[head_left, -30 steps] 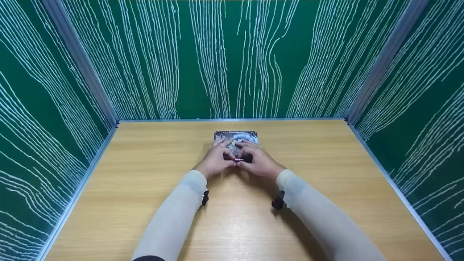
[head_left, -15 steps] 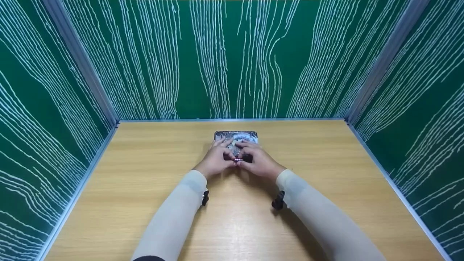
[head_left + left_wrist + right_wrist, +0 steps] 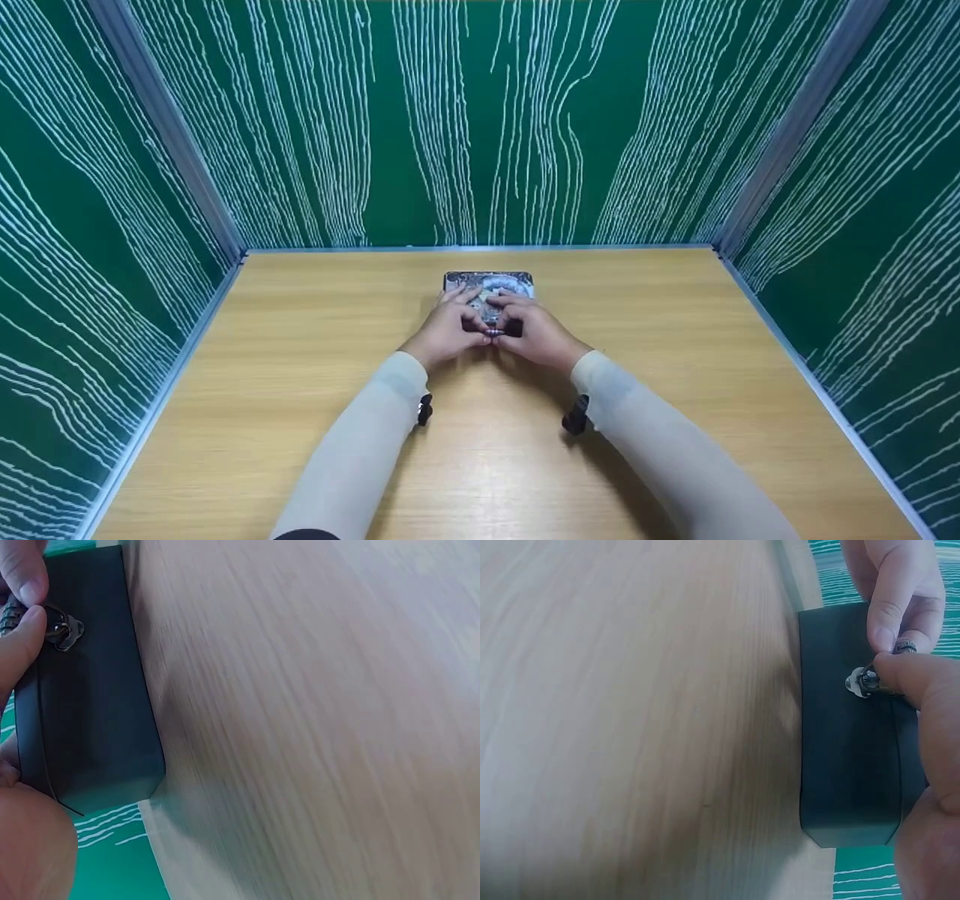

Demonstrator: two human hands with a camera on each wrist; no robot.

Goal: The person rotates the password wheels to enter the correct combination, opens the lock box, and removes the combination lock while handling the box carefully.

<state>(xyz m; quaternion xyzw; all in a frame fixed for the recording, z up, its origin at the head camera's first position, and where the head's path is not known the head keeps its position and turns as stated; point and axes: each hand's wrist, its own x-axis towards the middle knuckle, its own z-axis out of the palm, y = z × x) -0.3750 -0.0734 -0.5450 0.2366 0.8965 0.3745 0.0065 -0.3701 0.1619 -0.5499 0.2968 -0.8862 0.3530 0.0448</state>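
Note:
A dark box with a patterned top sits toward the table's far side. On its near face is a metal clasp, with a dark loop through it. A small ridged combination padlock hangs from that loop, tilted sideways. My left hand pinches one end of it with thumb and forefinger; its other fingers rest along the box top. My right hand pinches the other end near the loop, likewise with fingers spread over the lid. The fingertips hide much of the padlock.
The wooden table extends on both sides of the box and toward me. Green walls with white wavy lines enclose its back and sides. Dark wrist devices sit under the light sleeves.
Hands and box hold nearly the same place. Between the fingertips, the padlock's bands look less pink and more dark and white than before.

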